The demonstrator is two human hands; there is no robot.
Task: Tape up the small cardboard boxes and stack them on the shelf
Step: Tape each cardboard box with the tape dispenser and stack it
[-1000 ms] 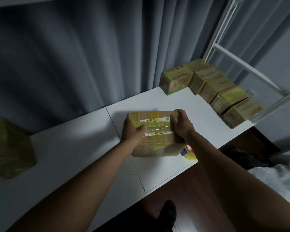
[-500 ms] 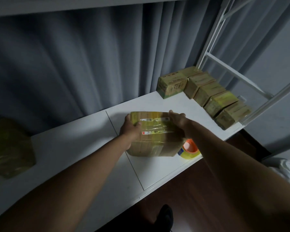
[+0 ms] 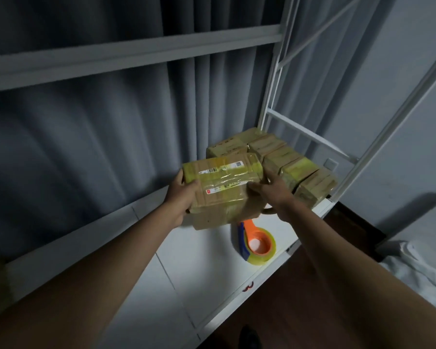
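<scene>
We hold the taped cardboard box (image 3: 223,190) above the shelf (image 3: 202,260) (lifted clear), left hand (image 3: 184,197) and right hand (image 3: 269,192) gripping its sides, near the row of boxes (image 3: 295,167) at the shelf's right end; tape dispenser (image 3: 257,244) sits by the front edge.

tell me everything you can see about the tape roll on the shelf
The roll of clear yellowish packing tape lies flat on the white shelf board, near its front edge. It sits in an orange plastic dispenser with a dark blue cutter piece on its left side; the orange core ring shows a pale centre. Nothing grips it: it lies below and in front of the taped brown cardboard box, which the left hand and right hand hold.
</scene>
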